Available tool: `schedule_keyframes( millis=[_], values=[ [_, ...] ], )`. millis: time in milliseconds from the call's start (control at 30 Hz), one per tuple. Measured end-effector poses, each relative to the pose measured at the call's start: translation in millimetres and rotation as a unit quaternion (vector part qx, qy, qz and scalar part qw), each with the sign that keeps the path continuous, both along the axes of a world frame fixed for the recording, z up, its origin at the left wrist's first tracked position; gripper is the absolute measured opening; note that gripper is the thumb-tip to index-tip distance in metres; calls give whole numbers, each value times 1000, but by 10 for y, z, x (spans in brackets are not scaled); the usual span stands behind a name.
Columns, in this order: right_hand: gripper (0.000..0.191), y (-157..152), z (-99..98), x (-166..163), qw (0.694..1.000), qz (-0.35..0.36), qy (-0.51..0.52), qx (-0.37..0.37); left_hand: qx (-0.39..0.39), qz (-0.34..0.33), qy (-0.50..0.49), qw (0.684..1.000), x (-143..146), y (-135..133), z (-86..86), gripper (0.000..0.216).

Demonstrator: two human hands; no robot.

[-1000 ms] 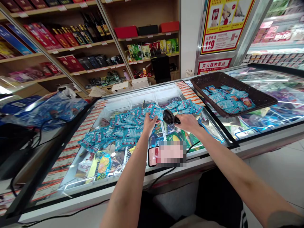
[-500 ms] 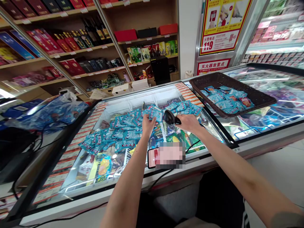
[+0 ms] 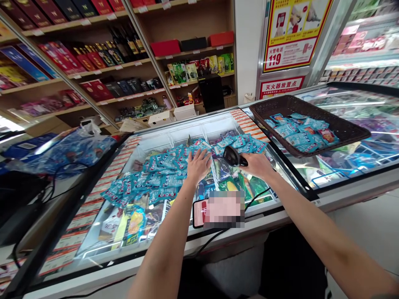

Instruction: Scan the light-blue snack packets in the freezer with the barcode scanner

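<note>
My left hand (image 3: 198,165) lies with fingers spread on a heap of small blue snack packets (image 3: 156,176) strewn over the glass lid of a chest freezer (image 3: 174,128). It holds nothing. My right hand (image 3: 259,165) is wrapped around a black handheld barcode scanner (image 3: 231,156), whose head points left toward the packets. The scanner's cable (image 3: 254,195) runs down over the lid. A phone (image 3: 199,212) lies on the lid near the front edge, below my hands.
A dark woven basket (image 3: 343,128) holding more blue packets rests on the neighbouring freezer at right. A blue plastic bag (image 3: 68,149) sits at left, by dark equipment and cables. Shelves of boxed goods (image 3: 93,62) stand behind. A red and yellow poster (image 3: 291,33) hangs at the back.
My left hand held a blue packet up beside the scanner. Now that hand is lowered and flat on the heap with the packet released. The scanner hand drifted slightly right.
</note>
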State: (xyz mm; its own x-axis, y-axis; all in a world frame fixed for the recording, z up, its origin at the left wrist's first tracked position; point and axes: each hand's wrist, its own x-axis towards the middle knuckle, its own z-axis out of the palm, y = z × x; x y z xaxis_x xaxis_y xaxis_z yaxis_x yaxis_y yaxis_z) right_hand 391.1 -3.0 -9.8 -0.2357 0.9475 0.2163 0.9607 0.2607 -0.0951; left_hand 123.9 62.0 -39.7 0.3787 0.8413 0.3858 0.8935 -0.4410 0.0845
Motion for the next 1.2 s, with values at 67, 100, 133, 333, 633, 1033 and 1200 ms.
schedule_keyframes(
  millis=[67,100,133,333,633,1033,1200],
  values=[
    [40,-12,-23,24,1000,-2,2,5,3,39,-4,999,-90,73,-8,43],
    [40,-17,-35,33,1000,-4,1,9,7,54,-5,999,-146,95,-1,43],
    [40,-21,-46,39,1000,-5,0,13,12,64,-6,998,-206,105,10,43],
    [37,-22,-52,43,999,-5,6,33,33,93,20,995,-497,58,47,44],
    [36,-1,-8,166,997,-64,36,31,72,112,3,991,-204,84,19,49],
    [43,63,89,399,946,-202,224,119,-101,-48,-27,993,1371,298,172,79],
    [45,90,97,436,934,-193,269,136,-133,-49,0,990,1865,472,41,85]
  ],
)
